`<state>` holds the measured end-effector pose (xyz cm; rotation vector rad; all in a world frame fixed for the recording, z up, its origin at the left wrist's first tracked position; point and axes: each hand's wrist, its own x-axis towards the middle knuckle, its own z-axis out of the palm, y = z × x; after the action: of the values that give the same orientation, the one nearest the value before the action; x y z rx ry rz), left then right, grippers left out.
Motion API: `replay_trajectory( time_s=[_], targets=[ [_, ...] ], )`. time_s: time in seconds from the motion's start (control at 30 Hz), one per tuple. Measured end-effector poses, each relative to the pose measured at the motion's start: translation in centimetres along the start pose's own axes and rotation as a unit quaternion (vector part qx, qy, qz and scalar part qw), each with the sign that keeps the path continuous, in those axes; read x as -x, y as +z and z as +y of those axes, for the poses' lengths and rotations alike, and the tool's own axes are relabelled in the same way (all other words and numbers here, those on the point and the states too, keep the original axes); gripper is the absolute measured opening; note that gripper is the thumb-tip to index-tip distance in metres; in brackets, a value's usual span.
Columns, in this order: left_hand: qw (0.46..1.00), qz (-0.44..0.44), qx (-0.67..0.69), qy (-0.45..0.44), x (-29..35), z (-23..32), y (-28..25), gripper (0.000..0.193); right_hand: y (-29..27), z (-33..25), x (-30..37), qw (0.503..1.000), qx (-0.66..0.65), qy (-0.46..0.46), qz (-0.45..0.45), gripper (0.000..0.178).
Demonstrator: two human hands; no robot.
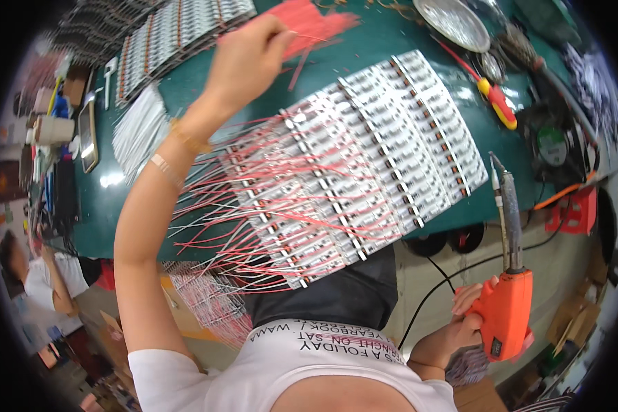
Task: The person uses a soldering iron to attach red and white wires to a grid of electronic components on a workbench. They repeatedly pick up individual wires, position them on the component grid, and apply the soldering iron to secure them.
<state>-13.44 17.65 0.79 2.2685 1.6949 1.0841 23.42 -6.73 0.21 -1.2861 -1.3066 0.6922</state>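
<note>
My left hand [250,62] reaches over the far side of the bench, thumb and forefinger pinched on a thin red wire. Under and beyond it lies a pile of red wires [316,27]. My right hand [468,316] is wrapped round the orange handle of a soldering gun [505,312], its metal tip pointing up and away beside the panel's right edge. Between my arms a panel of white circuit boards [384,130] lies aslant at the bench's near edge. Red and white wires [213,199] fan out from its left part; the right rows carry none.
A bundle of white wires [139,127] and a phone [88,134] lie left, below another board panel [172,41]. A metal dish [453,24], a red-and-yellow screwdriver [496,101] and a black fan [556,144] are at right. Another person [51,278] sits far left.
</note>
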Motion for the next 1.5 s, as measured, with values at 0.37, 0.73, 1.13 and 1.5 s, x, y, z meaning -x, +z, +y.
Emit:
replay_trajectory(
  time_s=[0.37, 0.73, 1.13, 1.5],
  targets=[
    [0.978, -0.014, -0.183, 0.100, 0.0, -3.1, -1.8, 0.025, -1.6, -0.8, -6.3, 0.982, 0.096, -0.165, -0.015, 0.058],
    [0.932, -0.099, -0.333, -0.103, 12.0, -7.8, -14.9, 0.017, -1.0, -0.6, -7.8, 0.982, 0.120, -0.130, -0.061, 0.038],
    [0.977, 0.090, -0.141, -0.135, 11.4, -5.8, -15.4, 0.004, 1.1, 1.1, -4.5, 0.996, -0.068, -0.063, -0.002, 0.073],
    [0.942, -0.133, 0.236, -0.197, 4.2, 3.2, -2.4, 0.018, 11.3, -3.2, -5.6, 0.988, -0.112, 0.099, -0.048, 0.085]
  ],
)
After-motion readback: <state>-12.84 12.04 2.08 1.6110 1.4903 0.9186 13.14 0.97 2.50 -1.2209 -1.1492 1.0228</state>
